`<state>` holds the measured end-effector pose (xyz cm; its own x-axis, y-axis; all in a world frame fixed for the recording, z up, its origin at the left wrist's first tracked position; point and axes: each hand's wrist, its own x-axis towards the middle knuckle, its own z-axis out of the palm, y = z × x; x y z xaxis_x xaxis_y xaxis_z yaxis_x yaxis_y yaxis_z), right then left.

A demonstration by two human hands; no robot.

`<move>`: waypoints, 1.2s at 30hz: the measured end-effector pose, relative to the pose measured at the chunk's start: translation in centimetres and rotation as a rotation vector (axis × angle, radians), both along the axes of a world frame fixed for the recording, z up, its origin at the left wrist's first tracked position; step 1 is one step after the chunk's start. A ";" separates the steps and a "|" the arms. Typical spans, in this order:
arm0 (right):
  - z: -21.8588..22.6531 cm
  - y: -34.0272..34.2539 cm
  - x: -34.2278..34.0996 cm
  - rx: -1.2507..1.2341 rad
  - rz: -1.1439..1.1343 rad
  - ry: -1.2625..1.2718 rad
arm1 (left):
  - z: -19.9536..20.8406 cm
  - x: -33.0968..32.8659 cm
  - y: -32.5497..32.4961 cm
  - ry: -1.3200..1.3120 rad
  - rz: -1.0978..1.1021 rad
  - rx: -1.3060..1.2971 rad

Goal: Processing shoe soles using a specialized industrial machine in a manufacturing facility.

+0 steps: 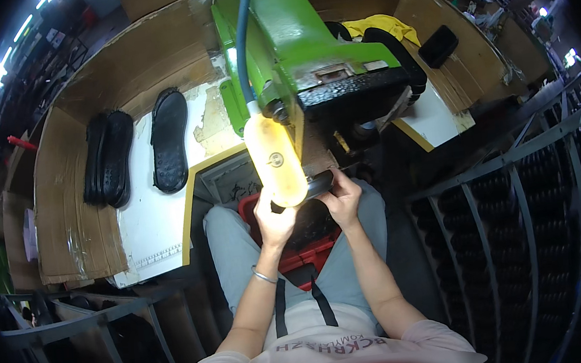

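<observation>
Both my hands are raised in front of a green machine [319, 34], under a glowing yellow lamp [276, 158]. Between them is a black shoe sole [320, 184], partly hidden by the lamp and my fingers. My right hand [342, 201] has its fingers closed on the sole's right end. At the other end, my left hand [274, 221] is closed around the sole's left side, with its fingertips hidden behind the lamp. On the white tabletop [146, 229] to the left lies a single black sole [169, 140]. Beside it stand several black soles [117, 158] pressed together.
Cardboard walls [74, 200] edge the table. A black phone-like object [438, 46] and a yellow cloth [381, 27] lie at the right. Below my hands is a red crate [304, 255] between my knees. Metal racks with dark items flank me, the right rack [495, 233] closely packed.
</observation>
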<state>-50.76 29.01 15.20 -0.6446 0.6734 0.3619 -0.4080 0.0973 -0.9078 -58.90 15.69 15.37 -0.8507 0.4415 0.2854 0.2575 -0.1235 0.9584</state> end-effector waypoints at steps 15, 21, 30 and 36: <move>4.2 9.9 8.9 0.183 -0.603 -0.179 | 0.3 1.9 1.6 -0.051 -0.175 0.237; 11.0 6.5 7.1 0.510 -0.528 -0.222 | 1.7 0.7 -1.9 -0.348 -0.141 0.468; 6.4 -2.7 2.6 -0.159 -0.208 -0.068 | 4.6 -0.8 -9.8 0.183 -0.177 0.389; 12.0 -3.0 8.4 -0.590 0.166 -0.180 | 10.6 1.3 -5.1 0.718 -0.245 -0.142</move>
